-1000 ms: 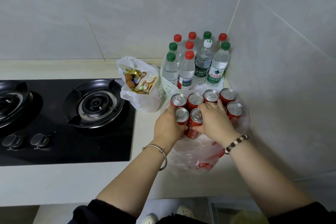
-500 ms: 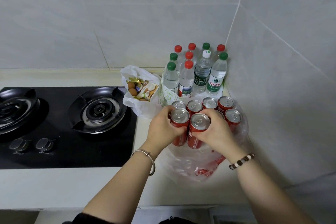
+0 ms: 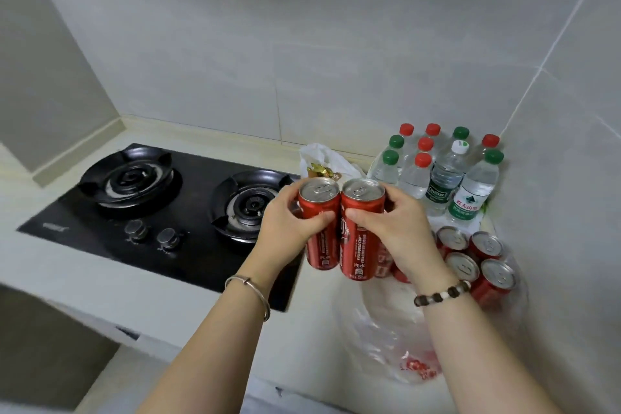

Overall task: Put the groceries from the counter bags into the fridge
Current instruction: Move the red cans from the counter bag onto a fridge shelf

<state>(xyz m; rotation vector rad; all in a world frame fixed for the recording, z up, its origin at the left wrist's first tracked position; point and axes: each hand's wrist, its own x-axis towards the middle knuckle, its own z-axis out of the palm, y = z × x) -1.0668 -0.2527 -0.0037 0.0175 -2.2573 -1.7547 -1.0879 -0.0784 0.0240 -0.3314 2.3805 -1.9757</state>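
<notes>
Two tall red soda cans are lifted side by side above the counter. My left hand [image 3: 289,222] grips the left can [image 3: 321,245] and my right hand [image 3: 400,228] grips the right can [image 3: 361,245]. Below and to the right, several more red cans [image 3: 477,259] stand in a clear plastic bag [image 3: 396,343] in the counter's corner. Behind them stand several water bottles [image 3: 447,175] with red, green and white caps. A white bag of eggs and snacks [image 3: 322,161] sits mostly hidden behind the held cans.
A black two-burner gas hob [image 3: 161,208] fills the counter to the left, its knobs near the front. Tiled walls close the corner behind and to the right. The pale counter's front edge [image 3: 84,306] runs below the hob.
Both hands have lifted one can each up out of the clear bag and carried them left. The camera has swung left, showing more of the hob.
</notes>
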